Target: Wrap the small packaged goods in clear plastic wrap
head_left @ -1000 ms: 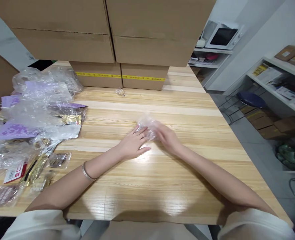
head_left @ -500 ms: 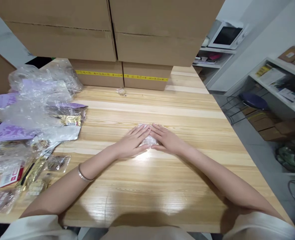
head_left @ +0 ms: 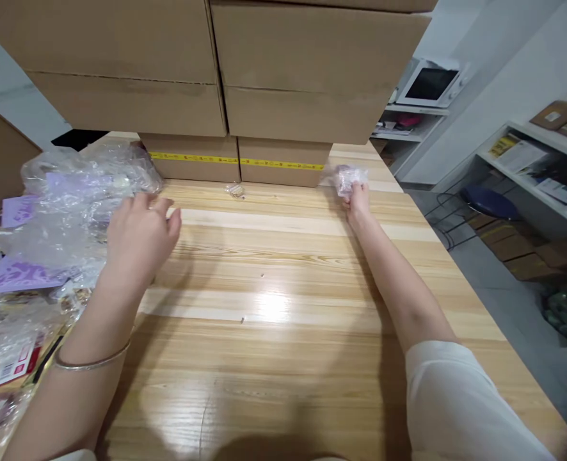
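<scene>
Both hands have parted since a moment ago, when they pressed a clear packet flat together at mid-table; now they are well apart. Stacked cardboard boxes (head_left: 274,83) wall off the far edge of the wooden table (head_left: 283,333). On the left lies a heap of clear plastic bags and purple cards (head_left: 57,211). Her left hand (head_left: 139,240) hangs above the near right edge of that heap, fingers loosely curled and gripping nothing. Far right, her right hand (head_left: 358,202) is stretched out beside the taped box, fingertips pinched on the small crumpled clear packet (head_left: 348,177), which sits at the table's far right, just by the box corner. A tiny wrapped piece (head_left: 235,189) rests near the boxes' foot. To my eye, setting the packet down flat before letting go, and lifting a single bag from the heap's edge, would keep things tidy.
</scene>
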Motion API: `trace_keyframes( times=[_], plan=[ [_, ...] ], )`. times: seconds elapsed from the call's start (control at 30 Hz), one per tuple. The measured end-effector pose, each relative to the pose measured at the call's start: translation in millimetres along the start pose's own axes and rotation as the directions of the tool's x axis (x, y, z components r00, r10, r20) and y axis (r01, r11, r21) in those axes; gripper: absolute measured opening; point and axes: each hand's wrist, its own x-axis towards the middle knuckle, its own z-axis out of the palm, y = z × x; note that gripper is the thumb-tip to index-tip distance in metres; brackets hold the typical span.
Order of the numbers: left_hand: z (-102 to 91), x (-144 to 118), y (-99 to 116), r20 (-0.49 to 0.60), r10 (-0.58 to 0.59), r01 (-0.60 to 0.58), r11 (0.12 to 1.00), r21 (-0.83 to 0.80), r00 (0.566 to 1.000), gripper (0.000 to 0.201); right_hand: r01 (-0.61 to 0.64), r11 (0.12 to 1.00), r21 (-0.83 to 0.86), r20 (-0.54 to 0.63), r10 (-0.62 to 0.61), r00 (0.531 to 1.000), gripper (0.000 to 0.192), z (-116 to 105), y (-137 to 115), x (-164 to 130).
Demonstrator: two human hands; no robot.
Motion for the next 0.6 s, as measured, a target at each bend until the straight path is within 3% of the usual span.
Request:
trace_keyframes(
  times=[0.07,0.13,0.2,0.27,0.33,0.4,0.53,0.6],
  plan=[
    [13.0,5.8,-19.9,-0.088,-0.089,0.088,0.996,-0.011,0.992,0.048,0.0,0.986,-0.166,-0.037,-0.006,0.999,0.031,13.4,0.1,11.3],
    [28.6,12.5,-38.4,-0.055,-0.196,0.196,0.981,-0.013,0.979,0.047,0.018,0.948,-0.318,-0.091,-0.049,0.995,0.037,24.2,3.3,9.2],
    [43.6,20.0,-53.1,0.119,-0.321,0.319,0.947,0.036,0.939,0.046,0.058,0.907,-0.418,-0.111,-0.114,0.987,0.05,31.0,8.1,-2.1],
    [55.1,26.2,-60.5,0.31,-0.358,0.341,0.934,0.111,0.881,0.047,0.147,0.819,-0.555,-0.056,-0.213,0.975,0.064,32.5,12.7,-19.5],
    [62.2,28.1,-58.3,0.411,-0.291,0.261,0.957,0.13,0.864,0.047,0.271,0.667,-0.694,0.071,-0.311,0.948,0.071,28.4,16.0,-41.2],
    [66.3,24.1,-45.6,0.42,-0.18,0.156,0.984,0.09,0.89,0.045,0.394,0.525,-0.754,0.214,-0.37,0.904,0.071,20.0,18.2,-66.0],
    [71.8,-1.2,6.3,0.392,0.07,-0.048,0.997,-0.065,0.918,0.041,0.592,0.471,-0.654,0.424,-0.42,0.802,0.063,1.3,20.0,-116.0],
    [71.5,-16.6,37.0,0.389,0.232,-0.176,0.969,-0.174,0.891,0.037,0.648,0.474,-0.596,0.496,-0.417,0.762,0.059,-4.5,19.6,-135.5]
  ],
)
